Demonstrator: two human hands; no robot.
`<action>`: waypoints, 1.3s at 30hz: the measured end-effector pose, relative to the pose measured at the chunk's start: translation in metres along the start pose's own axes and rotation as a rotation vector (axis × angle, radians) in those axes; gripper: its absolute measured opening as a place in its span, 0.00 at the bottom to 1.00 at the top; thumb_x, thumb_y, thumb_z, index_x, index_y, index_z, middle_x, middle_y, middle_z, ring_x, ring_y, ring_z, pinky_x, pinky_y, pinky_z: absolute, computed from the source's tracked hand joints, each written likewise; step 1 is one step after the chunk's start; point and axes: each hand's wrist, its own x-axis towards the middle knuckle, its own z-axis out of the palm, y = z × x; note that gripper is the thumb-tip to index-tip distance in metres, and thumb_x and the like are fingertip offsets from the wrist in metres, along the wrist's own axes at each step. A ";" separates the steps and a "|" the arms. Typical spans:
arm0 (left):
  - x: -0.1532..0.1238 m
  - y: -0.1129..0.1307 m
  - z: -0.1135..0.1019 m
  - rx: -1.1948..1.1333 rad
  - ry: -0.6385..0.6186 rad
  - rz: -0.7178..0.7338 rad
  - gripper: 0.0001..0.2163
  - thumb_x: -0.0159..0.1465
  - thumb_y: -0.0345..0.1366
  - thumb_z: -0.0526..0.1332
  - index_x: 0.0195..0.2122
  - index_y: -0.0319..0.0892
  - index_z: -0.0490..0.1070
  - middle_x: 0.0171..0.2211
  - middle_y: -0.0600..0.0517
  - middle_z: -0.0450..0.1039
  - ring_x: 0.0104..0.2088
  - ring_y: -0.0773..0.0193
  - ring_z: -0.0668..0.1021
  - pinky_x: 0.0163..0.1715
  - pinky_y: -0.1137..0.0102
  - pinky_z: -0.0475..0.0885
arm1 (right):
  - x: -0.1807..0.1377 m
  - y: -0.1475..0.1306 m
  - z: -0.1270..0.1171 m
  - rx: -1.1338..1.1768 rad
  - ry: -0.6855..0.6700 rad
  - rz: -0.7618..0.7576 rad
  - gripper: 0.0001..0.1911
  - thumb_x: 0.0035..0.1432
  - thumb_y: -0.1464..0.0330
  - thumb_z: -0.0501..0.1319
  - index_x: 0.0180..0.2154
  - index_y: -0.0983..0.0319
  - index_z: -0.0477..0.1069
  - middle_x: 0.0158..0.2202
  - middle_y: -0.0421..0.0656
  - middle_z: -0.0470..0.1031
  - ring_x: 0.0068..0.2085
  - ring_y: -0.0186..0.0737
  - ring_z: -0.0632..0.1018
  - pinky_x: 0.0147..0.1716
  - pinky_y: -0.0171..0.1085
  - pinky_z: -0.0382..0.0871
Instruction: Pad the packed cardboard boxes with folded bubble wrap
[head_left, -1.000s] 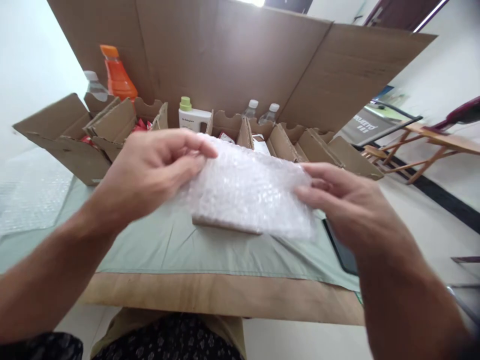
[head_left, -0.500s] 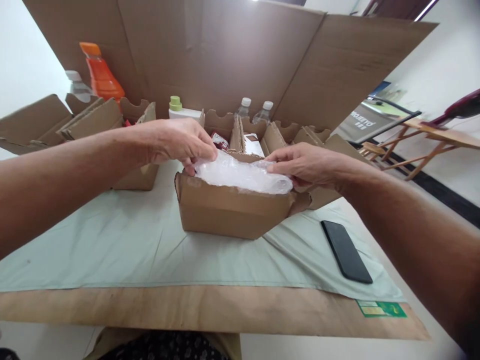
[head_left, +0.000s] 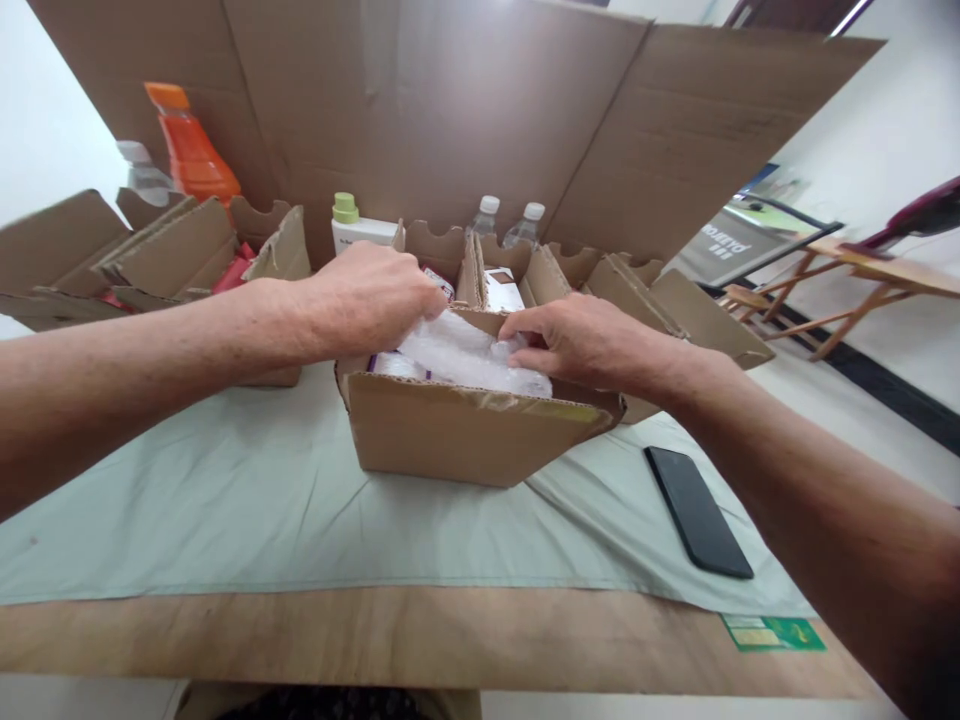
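Note:
A small open cardboard box stands on the pale green cloth in front of me. A bubble-wrapped bundle lies inside it, its top just below the rim. My left hand is curled over the bundle's left end, fingers closed on the wrap. My right hand presses on the bundle's right end with bent fingers gripping the wrap. What the wrap contains is hidden.
A black phone lies on the cloth at the right. More open cardboard boxes stand behind, with an orange bottle, a white green-capped bottle and two clear bottles. A large cardboard sheet rises at the back. A wooden chair stands far right.
Both hands carried the bubble-wrapped bundle forward from near my body and lowered it into the small box; it now sits deeper inside than half a second ago.

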 end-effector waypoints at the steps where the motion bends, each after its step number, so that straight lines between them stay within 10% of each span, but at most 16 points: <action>1: -0.001 -0.001 0.003 0.014 -0.001 0.027 0.13 0.63 0.25 0.56 0.37 0.38 0.81 0.28 0.57 0.70 0.45 0.57 0.81 0.48 0.68 0.67 | -0.001 0.000 0.002 -0.008 0.012 0.000 0.11 0.63 0.67 0.62 0.45 0.56 0.81 0.33 0.41 0.81 0.32 0.40 0.76 0.30 0.35 0.56; 7: 0.008 -0.013 0.030 0.055 -0.177 0.150 0.11 0.57 0.27 0.63 0.34 0.49 0.83 0.21 0.52 0.71 0.27 0.56 0.76 0.32 0.65 0.63 | -0.008 -0.001 0.017 -0.202 -0.045 -0.007 0.16 0.67 0.64 0.60 0.54 0.59 0.74 0.36 0.46 0.82 0.34 0.46 0.79 0.28 0.37 0.52; 22: 0.017 -0.020 0.031 -0.107 -0.237 0.169 0.12 0.55 0.35 0.65 0.39 0.53 0.85 0.29 0.51 0.79 0.26 0.59 0.75 0.29 0.66 0.61 | -0.002 -0.019 0.002 -0.266 -0.212 -0.001 0.10 0.61 0.76 0.60 0.38 0.62 0.81 0.34 0.49 0.83 0.32 0.45 0.81 0.28 0.38 0.61; 25: -0.002 -0.026 0.018 -0.223 -0.134 0.204 0.13 0.60 0.37 0.63 0.43 0.53 0.85 0.27 0.54 0.78 0.25 0.62 0.75 0.27 0.69 0.62 | -0.028 -0.005 -0.002 -0.194 -0.044 0.050 0.13 0.61 0.69 0.64 0.47 0.59 0.80 0.33 0.45 0.83 0.32 0.47 0.80 0.28 0.38 0.59; 28: -0.047 -0.024 0.015 -0.426 0.266 0.112 0.11 0.64 0.36 0.62 0.43 0.48 0.84 0.22 0.57 0.74 0.23 0.66 0.72 0.28 0.70 0.65 | -0.076 0.008 0.004 -0.039 0.353 0.197 0.15 0.62 0.66 0.63 0.50 0.57 0.78 0.32 0.43 0.83 0.29 0.46 0.79 0.29 0.39 0.61; 32: -0.113 -0.007 0.061 -0.803 0.682 -0.280 0.15 0.66 0.42 0.64 0.53 0.48 0.79 0.40 0.53 0.82 0.37 0.61 0.80 0.40 0.68 0.75 | -0.126 0.008 0.045 0.360 0.531 0.280 0.17 0.62 0.56 0.62 0.48 0.57 0.78 0.38 0.45 0.84 0.20 0.39 0.73 0.27 0.43 0.69; 35: -0.129 0.013 0.115 -1.092 0.502 -0.406 0.34 0.62 0.48 0.68 0.68 0.45 0.64 0.63 0.42 0.73 0.57 0.48 0.79 0.57 0.54 0.75 | -0.126 -0.006 0.084 0.582 0.445 0.341 0.22 0.60 0.51 0.64 0.51 0.56 0.75 0.41 0.49 0.84 0.26 0.48 0.79 0.29 0.46 0.75; 39: -0.115 0.038 0.148 -1.318 0.364 -0.303 0.40 0.64 0.44 0.65 0.74 0.45 0.51 0.71 0.39 0.62 0.67 0.45 0.70 0.67 0.49 0.66 | -0.103 -0.028 0.119 0.836 0.518 0.313 0.25 0.58 0.46 0.65 0.45 0.59 0.73 0.41 0.49 0.84 0.35 0.52 0.84 0.34 0.46 0.79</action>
